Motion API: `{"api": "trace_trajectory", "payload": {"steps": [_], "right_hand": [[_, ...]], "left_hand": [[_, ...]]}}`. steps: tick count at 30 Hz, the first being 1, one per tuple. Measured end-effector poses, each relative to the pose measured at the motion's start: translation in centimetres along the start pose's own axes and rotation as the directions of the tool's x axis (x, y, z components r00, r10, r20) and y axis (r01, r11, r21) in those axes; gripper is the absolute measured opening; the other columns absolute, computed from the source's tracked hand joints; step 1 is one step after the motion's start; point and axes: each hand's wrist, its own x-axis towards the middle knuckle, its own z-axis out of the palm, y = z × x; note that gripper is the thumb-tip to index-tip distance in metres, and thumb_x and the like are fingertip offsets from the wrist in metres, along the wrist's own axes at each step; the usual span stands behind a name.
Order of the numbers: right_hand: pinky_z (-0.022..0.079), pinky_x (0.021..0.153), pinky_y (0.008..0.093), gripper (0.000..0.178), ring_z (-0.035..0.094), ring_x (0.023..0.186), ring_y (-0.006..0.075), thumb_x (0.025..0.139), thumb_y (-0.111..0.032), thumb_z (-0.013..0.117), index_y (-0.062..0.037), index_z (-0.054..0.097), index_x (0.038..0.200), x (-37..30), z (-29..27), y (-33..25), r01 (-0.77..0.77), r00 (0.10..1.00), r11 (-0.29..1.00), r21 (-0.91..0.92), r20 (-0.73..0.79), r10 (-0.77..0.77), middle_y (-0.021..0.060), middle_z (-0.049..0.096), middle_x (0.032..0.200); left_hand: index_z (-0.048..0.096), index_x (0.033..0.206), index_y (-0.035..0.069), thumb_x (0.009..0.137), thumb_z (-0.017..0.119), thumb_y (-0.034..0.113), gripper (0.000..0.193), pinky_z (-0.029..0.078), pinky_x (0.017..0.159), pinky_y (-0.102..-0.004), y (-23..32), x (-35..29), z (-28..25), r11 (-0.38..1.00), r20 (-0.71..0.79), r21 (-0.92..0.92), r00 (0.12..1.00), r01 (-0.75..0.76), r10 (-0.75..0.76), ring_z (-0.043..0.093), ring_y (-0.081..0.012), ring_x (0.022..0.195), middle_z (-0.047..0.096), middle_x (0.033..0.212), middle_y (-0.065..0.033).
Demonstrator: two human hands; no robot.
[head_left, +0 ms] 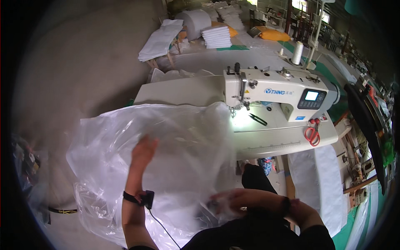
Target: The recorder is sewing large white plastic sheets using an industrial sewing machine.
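Over table's [266, 144] front-left edge: plastic sheet [187, 141] | left hand [144, 150], right hand [233, 201]: finger spread, hold unclear | room left of scissors [313, 137]

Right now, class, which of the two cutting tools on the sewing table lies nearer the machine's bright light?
The black snips, just beside the light; the red-handled scissors lie farther right, near the table's front edge.

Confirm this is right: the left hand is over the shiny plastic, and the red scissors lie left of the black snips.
Wrong: the red scissors lie right of the black snips, as the head view shows. The left hand is over the shiny plastic.
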Motion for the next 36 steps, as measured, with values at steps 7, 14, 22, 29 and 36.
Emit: {"api": "trace_trajectory", "payload": {"steps": [7, 14, 22, 29, 36], "right_hand": [[0.048, 0.043, 0.0247, 0.068, 0.058, 0.053, 0.0132, 0.081, -0.005, 0.052, -0.0124, 0.025, 0.144, 12.5, 5.7, -2.9, 0.429, 0.859, 0.846, -0.317, 0.434, -0.273, 0.0138, 0.060, 0.108], [0.045, 0.041, 0.0295, 0.040, 0.055, 0.049, 0.0167, 0.084, -0.039, 0.060, -0.0041, 0.057, 0.105, 11.0, 0.9, 3.3, -0.235, 0.917, 0.742, -0.628, -0.397, -0.046, 0.0075, 0.059, 0.068], [0.050, 0.064, 0.0376, 0.061, 0.059, 0.080, 0.0207, 0.078, -0.055, 0.062, -0.0053, 0.052, 0.111, 11.8, -0.8, 0.1, 0.090, 0.645, 0.995, -0.050, -0.758, -0.096, 0.0114, 0.057, 0.096], [0.053, 0.067, 0.0440, 0.043, 0.060, 0.086, 0.0278, 0.084, -0.030, 0.057, -0.0025, 0.052, 0.117, 13.3, -3.8, 2.2, -0.035, 0.764, 0.993, -0.117, -0.643, -0.049, 0.0134, 0.060, 0.098], [0.052, 0.079, 0.0370, 0.031, 0.062, 0.092, 0.0231, 0.087, -0.017, 0.058, 0.0022, 0.056, 0.111, 6.8, -7.2, 6.3, 0.302, 0.736, 0.951, 0.068, -0.651, -0.187, 0.0093, 0.064, 0.099]], "left_hand": [[0.028, 0.143, 0.015, 0.092, 0.035, 0.054, 0.064, 0.009, 0.108, -0.0584, -0.1, -0.1, 3.4, 0.976, -0.089, 0.204, 0.992, -0.074, 0.093, 0.016, -0.0273, 0.140, 0.021, 0.151, -0.0035], [0.026, 0.144, 0.017, 0.095, 0.027, 0.051, 0.060, 0.007, 0.111, -0.0521, -4.3, 2.3, 3.4, 0.985, -0.151, 0.164, 0.986, -0.045, 0.070, 0.015, -0.0225, 0.140, 0.020, 0.152, -0.0002], [0.025, 0.145, 0.017, 0.095, 0.025, 0.051, 0.061, 0.006, 0.111, -0.0504, -4.0, 2.4, 3.7, 0.984, -0.141, 0.176, 0.989, -0.013, 0.039, 0.014, -0.0225, 0.141, 0.019, 0.152, 0.0000], [0.027, 0.144, 0.017, 0.094, 0.025, 0.053, 0.062, 0.007, 0.111, -0.0513, -4.4, 2.9, 3.9, 0.981, -0.154, 0.191, 0.987, -0.016, 0.046, 0.015, -0.0216, 0.140, 0.021, 0.151, 0.0017], [0.036, 0.140, 0.015, 0.094, 0.029, 0.051, 0.059, 0.017, 0.109, -0.0532, -5.3, 3.8, 3.7, 0.941, -0.069, 0.325, 0.990, -0.095, 0.124, 0.023, -0.0247, 0.138, 0.023, 0.150, -0.0069]]}}
